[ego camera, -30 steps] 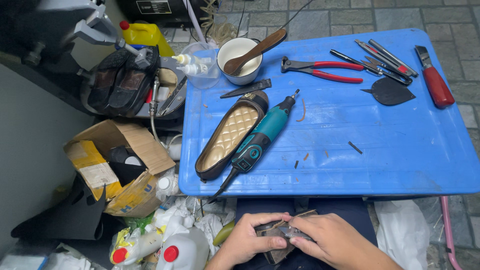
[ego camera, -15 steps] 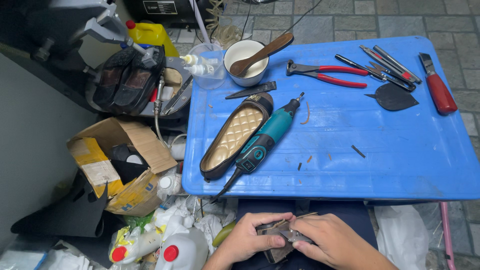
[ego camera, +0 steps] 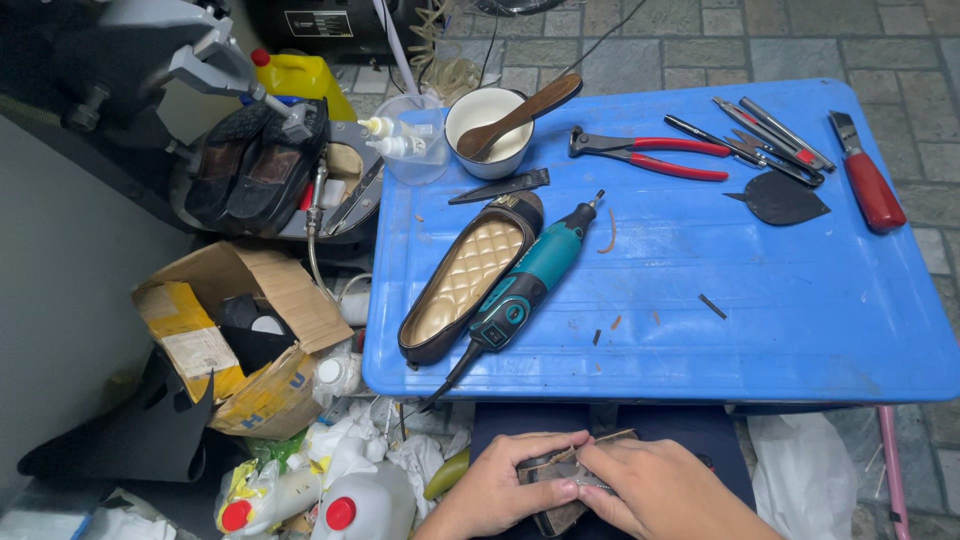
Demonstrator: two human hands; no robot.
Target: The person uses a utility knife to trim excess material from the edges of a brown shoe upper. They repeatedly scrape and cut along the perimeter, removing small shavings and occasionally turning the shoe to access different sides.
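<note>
Blue plastic tabletop [ego camera: 800, 300] on stone floor | below its near edge, left hand [ego camera: 505, 490] and right hand [ego camera: 655, 492] curl fingers tight around small brown leather shoe piece [ego camera: 556, 470] | risk: pinch grip slips, piece drops into litter

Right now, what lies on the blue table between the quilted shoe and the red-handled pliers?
In the head view, a teal rotary tool lies there, close against the quilted shoe, below the red-handled pliers.
</note>
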